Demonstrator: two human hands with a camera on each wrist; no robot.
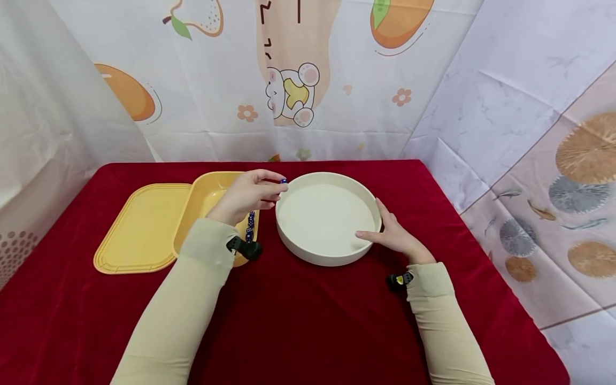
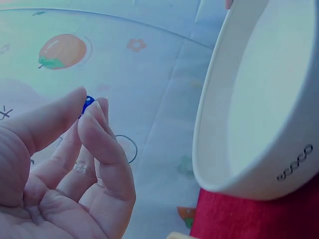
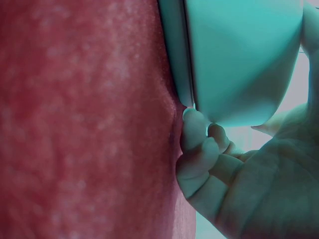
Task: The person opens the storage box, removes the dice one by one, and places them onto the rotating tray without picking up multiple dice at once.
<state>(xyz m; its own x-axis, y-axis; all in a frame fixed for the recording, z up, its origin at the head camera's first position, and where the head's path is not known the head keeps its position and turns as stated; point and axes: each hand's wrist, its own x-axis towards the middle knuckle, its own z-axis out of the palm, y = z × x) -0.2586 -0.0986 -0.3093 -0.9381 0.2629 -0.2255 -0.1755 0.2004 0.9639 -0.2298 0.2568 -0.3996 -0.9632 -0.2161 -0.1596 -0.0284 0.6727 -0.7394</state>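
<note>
Between thumb and fingertips my left hand (image 1: 250, 193) pinches a small blue die (image 2: 87, 103), held up just left of the round white tray (image 1: 327, 219). The tray has a low wall, with dark lettering on its side in the left wrist view. At the tray's right side, my right hand (image 1: 397, 235) grips the wall, thumb over the rim and the other fingers along the outside and lower edge. Below my left wrist, several blue dice (image 1: 249, 227) with white pips lie in a row along the right side of a yellow box (image 1: 190, 214). My left hand and sleeve hide part of that box.
A flat yellow lid (image 1: 144, 230) lies left of the box, partly under its edge. Everything stands on a red cloth-covered table (image 1: 313, 321). Behind it hangs a white printed curtain (image 1: 202, 107), and another patterned curtain (image 1: 544, 160) closes off the right side.
</note>
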